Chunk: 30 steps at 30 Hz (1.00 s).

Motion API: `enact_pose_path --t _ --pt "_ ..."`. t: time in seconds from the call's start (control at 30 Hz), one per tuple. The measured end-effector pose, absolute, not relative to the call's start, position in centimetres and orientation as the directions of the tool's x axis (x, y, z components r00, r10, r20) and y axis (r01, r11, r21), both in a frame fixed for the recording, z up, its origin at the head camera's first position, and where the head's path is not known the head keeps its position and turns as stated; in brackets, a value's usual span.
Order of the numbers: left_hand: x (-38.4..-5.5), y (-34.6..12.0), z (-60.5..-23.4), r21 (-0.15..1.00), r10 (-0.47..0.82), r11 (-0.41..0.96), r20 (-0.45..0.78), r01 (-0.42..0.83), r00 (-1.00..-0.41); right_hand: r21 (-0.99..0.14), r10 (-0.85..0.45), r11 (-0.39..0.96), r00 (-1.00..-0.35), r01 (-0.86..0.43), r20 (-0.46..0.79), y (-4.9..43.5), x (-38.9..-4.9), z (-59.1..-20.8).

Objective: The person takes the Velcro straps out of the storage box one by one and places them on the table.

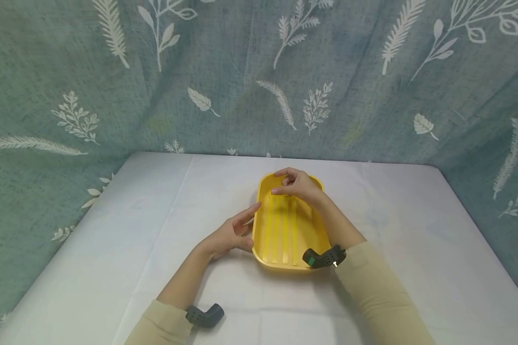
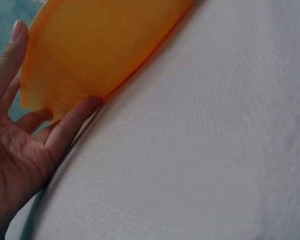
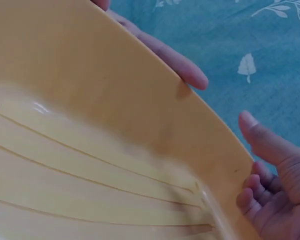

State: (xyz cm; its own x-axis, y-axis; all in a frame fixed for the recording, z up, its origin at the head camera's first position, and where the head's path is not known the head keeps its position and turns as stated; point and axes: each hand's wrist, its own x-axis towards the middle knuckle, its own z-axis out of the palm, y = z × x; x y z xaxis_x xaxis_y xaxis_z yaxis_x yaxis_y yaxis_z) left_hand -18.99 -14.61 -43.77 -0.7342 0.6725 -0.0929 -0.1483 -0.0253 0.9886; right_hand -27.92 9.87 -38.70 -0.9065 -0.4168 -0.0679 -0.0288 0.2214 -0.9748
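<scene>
A yellow oblong tray [image 1: 261, 239] with raised walls stands lengthwise before me, long yellow strips [image 3: 90, 157] running along its floor. My left hand [image 1: 230, 235] holds its left side. In the left wrist view the thumb presses low on the outer wall, and a finger reaches up to the rim. My right hand [image 1: 300, 184] is over the tray's far end. There its index finger reaches left near the far rim, the thumb lies lower, and other fingers curl in between. The right wrist view shows these curled fingers overlapping the tray wall, with nothing visible held.
A white-covered table [image 1: 155, 268] lies under the tray. Behind it hangs a green-blue cloth [image 1: 241, 96] with white leaf prints. Dark camera units sit at both wrists, the right one [image 1: 323, 258] overlapping the tray's near right corner.
</scene>
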Motion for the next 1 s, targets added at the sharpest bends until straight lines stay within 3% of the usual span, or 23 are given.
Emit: enact_pose_path --t 0.43,1.0 --pt "-18.9 -14.6 -43.9 0.987 0.679 -0.057 -0.074 -0.153 -0.73 -0.798 -0.359 0.593 -0.922 -0.105 -0.145 8.8 -27.7 -39.7" --pt "-18.7 -14.4 -43.4 0.99 0.652 -0.029 -0.088 -0.141 -0.753 -0.606 -0.354 0.776 -0.917 -0.177 -0.185 8.0 -27.2 -40.2"
